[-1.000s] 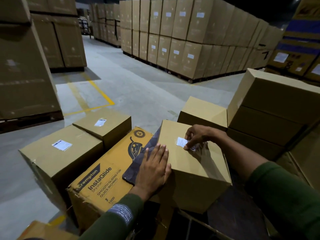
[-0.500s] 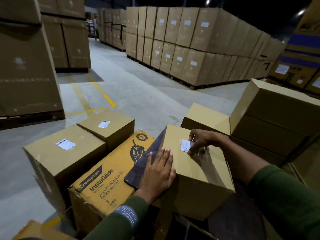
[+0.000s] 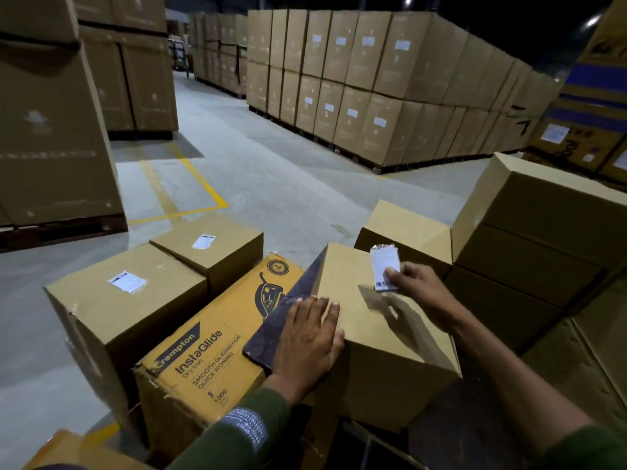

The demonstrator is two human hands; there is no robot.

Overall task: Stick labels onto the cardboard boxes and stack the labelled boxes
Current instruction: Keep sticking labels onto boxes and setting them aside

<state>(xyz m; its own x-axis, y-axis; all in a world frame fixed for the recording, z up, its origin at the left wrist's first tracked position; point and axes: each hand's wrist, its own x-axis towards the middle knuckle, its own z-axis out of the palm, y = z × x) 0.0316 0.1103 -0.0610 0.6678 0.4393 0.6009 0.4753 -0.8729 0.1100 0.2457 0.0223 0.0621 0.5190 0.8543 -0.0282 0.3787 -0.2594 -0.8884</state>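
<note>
Plain box [image 3: 380,330] sits front and centre, tilted, its left edge lying over a dark flat sheet [image 3: 288,300] that rests on the yellow iron carton [image 3: 210,351]. Left hand [image 3: 307,340] lies flat on the plain box's near-left corner, fingers straight, grip wide, holding nothing. Right hand [image 3: 420,286] pinches a white label [image 3: 385,268] between thumb and fingers over the box's far-right top; the label stands up off the cardboard, barcode end low by the fingers, can't tell if that end touches the box. Left of the iron carton: two labelled boxes side by side, near one [image 3: 125,300] and far one [image 3: 210,249], each with a white label on top, near one touching the carton. Right: a stack of plain boxes [image 3: 529,239] rising higher than the working box, and a lower box [image 3: 407,225] just behind it, so the right and rear sides are hemmed in. All boxes closed, contents not visible. Flattened cardboard [image 3: 583,361] lies at lower right. Beyond, open concrete floor [image 3: 271,164] with yellow lines [image 3: 203,184], walled by pallet stacks [image 3: 390,86] far right and tall stacks [image 3: 51,130] left; free room is mainly forward-left over the floor.
</note>
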